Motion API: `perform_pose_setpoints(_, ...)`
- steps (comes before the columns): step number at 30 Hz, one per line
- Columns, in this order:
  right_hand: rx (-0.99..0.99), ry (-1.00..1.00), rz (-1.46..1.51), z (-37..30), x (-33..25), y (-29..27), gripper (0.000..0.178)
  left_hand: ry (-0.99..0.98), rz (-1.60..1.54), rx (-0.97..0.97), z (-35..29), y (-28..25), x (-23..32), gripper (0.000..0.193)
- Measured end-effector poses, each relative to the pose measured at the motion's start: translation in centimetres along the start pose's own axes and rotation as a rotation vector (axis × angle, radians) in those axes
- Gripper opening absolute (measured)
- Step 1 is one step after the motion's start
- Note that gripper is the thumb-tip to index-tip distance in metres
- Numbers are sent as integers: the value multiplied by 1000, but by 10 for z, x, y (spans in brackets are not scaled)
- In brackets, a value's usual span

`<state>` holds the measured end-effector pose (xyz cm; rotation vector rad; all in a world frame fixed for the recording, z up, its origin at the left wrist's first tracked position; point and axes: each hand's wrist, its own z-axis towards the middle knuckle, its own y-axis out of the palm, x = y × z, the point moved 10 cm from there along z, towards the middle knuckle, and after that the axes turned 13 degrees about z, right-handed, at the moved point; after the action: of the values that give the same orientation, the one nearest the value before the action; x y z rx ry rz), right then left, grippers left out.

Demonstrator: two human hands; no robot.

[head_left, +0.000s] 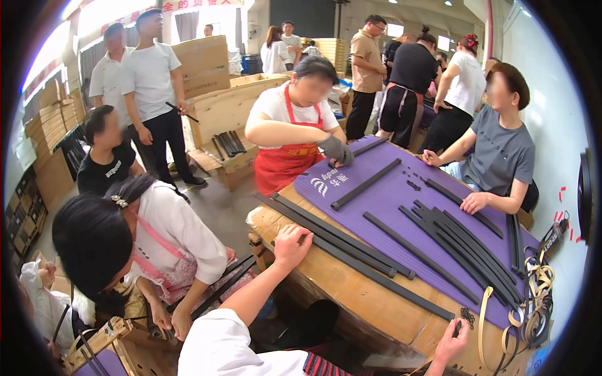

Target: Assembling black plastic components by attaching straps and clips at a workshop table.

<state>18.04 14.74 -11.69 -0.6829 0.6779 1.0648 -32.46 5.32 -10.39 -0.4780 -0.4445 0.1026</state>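
My left hand [292, 246] is closed, its fingers pinching a long black bar [382, 277] lying along the near edge of the table. At the bar's right end my right hand [450, 344] is also closed, with a small black piece [458, 326] between thumb and fingers. Whether that piece touches the bar I cannot tell. A little pile of small black pieces [468, 315] lies just beyond this hand. Two more black bars [351, 243] rest right behind the one I hold.
Several black bars [464, 244] lie on a purple mat [351, 194] over the cardboard-topped table [301, 266]. Tan and black straps [533, 294] are heaped at the right. Across the table work a person in a red apron [282, 163] and another in grey [501, 150]; one in pink [169, 250] bends at left.
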Motion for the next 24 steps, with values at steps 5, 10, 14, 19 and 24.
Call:
perform_pose_setpoints(5, 47, -136, -190, 1, -37, -6, 20, 6, 4, -30, 2, 6, 3, 9)
perform_pose_setpoints(10, 28, -70, -78, 2, -25, -5, 23, -4, 30, -47, 0, 2, 5, 7)
perform_pose_setpoints(14, -3, -102, -148, 2, -44, 2, 24, 35, 66, -34, -1, -2, 7, 6)
perform_pose_setpoints(19, -41, -66, -107, 1, 34, -12, 13, 95, 63, -49, 1, 5, 20, 5)
perform_pose_setpoints(24, -47, -79, -193, 2, 0, 5, 14, 117, 82, -11, 4, -3, 13, 4)
